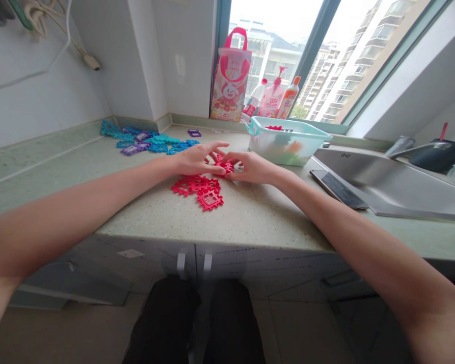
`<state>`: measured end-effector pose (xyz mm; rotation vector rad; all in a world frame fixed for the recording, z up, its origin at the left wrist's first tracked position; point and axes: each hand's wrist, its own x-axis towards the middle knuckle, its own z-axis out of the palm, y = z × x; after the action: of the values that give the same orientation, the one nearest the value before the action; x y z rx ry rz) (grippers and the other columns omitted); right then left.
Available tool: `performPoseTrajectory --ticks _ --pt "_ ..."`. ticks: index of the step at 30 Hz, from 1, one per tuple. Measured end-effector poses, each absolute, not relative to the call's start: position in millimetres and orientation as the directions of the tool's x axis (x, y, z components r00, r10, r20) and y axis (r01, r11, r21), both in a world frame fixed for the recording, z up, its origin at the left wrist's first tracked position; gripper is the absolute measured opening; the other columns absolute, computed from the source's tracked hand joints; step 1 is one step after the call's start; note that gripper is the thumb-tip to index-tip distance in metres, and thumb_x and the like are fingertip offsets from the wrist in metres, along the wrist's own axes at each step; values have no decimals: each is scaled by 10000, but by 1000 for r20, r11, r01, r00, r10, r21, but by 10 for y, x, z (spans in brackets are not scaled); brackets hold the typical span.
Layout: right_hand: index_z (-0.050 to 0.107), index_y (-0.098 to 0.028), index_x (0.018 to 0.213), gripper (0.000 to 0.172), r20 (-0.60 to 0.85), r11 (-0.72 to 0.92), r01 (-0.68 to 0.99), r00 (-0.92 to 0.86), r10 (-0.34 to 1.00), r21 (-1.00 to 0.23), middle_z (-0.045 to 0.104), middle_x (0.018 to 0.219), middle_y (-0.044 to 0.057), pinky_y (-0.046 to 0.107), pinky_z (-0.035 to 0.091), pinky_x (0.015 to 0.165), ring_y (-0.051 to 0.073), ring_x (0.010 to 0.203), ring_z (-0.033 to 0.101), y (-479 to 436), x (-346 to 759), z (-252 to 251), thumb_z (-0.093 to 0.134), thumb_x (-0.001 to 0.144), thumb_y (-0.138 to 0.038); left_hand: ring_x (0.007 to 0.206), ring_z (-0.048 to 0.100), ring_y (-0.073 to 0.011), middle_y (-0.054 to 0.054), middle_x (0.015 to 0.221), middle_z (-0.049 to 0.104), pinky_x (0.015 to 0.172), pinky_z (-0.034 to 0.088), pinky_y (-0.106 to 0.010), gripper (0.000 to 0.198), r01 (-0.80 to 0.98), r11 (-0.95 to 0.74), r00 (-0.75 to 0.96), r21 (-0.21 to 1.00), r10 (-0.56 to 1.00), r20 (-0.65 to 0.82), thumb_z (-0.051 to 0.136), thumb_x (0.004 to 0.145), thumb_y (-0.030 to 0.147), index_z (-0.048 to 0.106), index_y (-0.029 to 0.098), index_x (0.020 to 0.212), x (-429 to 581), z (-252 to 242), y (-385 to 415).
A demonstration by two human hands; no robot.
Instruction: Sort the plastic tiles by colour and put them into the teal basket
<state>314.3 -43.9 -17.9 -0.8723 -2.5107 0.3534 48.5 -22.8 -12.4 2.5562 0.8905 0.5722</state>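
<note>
My left hand [199, 158] and my right hand [253, 168] meet over the countertop at some red interlocking plastic pieces [224, 165]. Both thumbs and fingertips close in on these pieces from either side, partly covering them. Whether one piece or more is between the fingers is hard to see. Just in front of my left hand lies a flat, overlapping group of red square window-frame pieces [210, 199] with notched edges. Behind my left wrist is a spread pile of blue pieces [163, 143], mixed with purple pieces [134, 148].
A pale green plastic basket [288, 144] with some red pieces inside stands behind my right hand. A phone [338, 189] lies by the steel sink [387, 177]. Along the window stand a pink gift bag [230, 86] and several bottles [272, 101]. The counter edge [212, 242] runs in front.
</note>
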Motion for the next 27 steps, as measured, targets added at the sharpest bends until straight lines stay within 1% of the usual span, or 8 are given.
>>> performPoseTrajectory --ticks 3,4,6,10,15,18,22,27 --pt "780 -247 1221 363 346 778 531 -699 626 -336 838 1049 34 387 547 885 230 912 752 -455 3152 -158 800 874 -349 1424 654 -345 -144 1598 669 1215 494 -458 842 590 -711 679 383 693 242 385 1084 786 536 208 1676 458 -67 -235" --pt "781 -245 1228 376 353 783 530 -700 621 -326 837 1040 34 390 549 893 232 911 755 -457 3155 -152 805 867 -347 1464 621 -343 -128 1625 652 1260 454 -464 820 622 -703 667 344 706 237 309 1108 760 568 204 1652 443 -57 -221" --pt "789 -241 1224 382 377 797 522 -702 604 -304 837 1031 38 394 556 907 239 926 764 -459 3161 -138 811 858 -349 1517 574 -329 -110 1661 624 1314 391 -459 780 673 -688 653 272 725 219 251 1133 681 586 193 1640 409 -64 -166" --pt "795 -240 1187 346 457 836 486 -702 547 -255 845 1090 55 390 569 919 245 983 771 -475 3181 -82 812 862 -360 1562 526 -274 -90 1712 575 1347 333 -413 730 686 -704 693 185 709 132 236 1139 581 551 201 1677 338 -163 10" --pt "786 -243 1180 315 572 854 489 -654 494 -178 839 1134 67 411 585 951 254 1009 762 -520 3229 36 792 880 -338 1654 395 -242 -66 1792 475 1389 227 -395 763 648 -748 752 139 658 36 242 1130 644 492 240 1727 300 -230 107" --pt "788 -246 1199 322 642 830 543 -591 489 -132 827 1162 76 438 589 975 268 1022 751 -528 3285 107 787 902 -369 1674 357 -257 -70 1817 430 1396 204 -409 799 678 -723 729 130 685 10 253 1120 696 443 254 1758 314 -195 53" --pt "792 -263 1264 367 719 740 666 -466 516 -98 816 1208 98 504 594 1007 319 1074 744 -498 3397 180 769 922 -395 1683 327 -306 -52 1836 392 1399 194 -451 808 712 -694 700 111 713 -34 230 1116 721 411 291 1777 340 -139 -27" --pt "746 -323 1408 492 734 587 799 -320 599 -131 810 1232 110 582 602 1021 378 1120 739 -444 3516 217 760 936 -460 1613 443 -339 -126 1763 490 1367 278 -496 818 701 -694 703 163 711 6 306 1094 756 495 262 1718 325 -156 -21"
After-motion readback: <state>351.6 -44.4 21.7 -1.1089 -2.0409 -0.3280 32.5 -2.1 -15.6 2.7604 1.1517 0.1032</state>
